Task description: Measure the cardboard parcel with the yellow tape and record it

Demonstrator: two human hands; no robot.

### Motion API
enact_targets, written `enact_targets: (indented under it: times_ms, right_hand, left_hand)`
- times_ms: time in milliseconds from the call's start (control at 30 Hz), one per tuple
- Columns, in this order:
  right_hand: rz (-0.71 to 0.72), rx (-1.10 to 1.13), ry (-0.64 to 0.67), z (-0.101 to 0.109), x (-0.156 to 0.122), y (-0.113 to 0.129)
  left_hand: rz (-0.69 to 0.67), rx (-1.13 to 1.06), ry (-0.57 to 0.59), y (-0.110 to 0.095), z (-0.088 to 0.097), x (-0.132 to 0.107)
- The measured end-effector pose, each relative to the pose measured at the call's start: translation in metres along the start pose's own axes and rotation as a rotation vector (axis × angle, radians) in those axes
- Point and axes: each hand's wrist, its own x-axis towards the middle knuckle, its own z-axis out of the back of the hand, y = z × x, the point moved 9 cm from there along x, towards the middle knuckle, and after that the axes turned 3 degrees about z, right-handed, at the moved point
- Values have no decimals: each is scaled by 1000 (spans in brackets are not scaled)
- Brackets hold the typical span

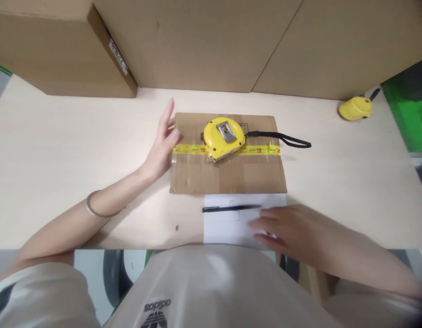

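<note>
A flat cardboard box [252, 175] with yellow printed tape lies in front of me. On top of it rests a yellow tape measure [213, 133], its silver clip facing up and its black wrist strap [282, 135] reaching past the box's right edge. My left hand [163, 143] is against the box's left side, thumb and fingers apart, some fingers hidden behind the box. Below the box is a white sheet of paper [218, 230] with a black pen [228, 208] across it. My right hand [282, 225], blurred, hovers by the pen's right end; whether it touches the pen is unclear.
Large cardboard cartons [197, 50] stand along the back of the pale table [54, 173], with another carton [60, 54] at the back left. A second yellow tape measure [355, 108] sits at the back right. My body is close to the table's front edge.
</note>
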Motion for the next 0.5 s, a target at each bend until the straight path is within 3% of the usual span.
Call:
enact_targets:
  times_ms: [33,67,133,167,200,333,500]
  right_hand:
    - [51,66,10,15,6,5]
    - [57,109,-75,39,15,4]
    - [-30,6,-453,95,32,-13]
    - [-20,-96,-563,112,43,-18]
    - [-9,-148,-531,113,60,-25]
    - [-24,9,-250,89,114,-54]
    - [-22,154,-308,85,125,-36]
  left_hand:
    - [-55,85,14,-6,2,0]
    - [-104,171,33,-12,2,-1]
    - [-153,291,62,-17,2,-2]
    - [-150,304,59,-17,2,-2]
    - [-135,284,55,-16,3,-1]
    - [-52,86,73,-7,0,1]
    - [0,-48,117,-5,-5,1]
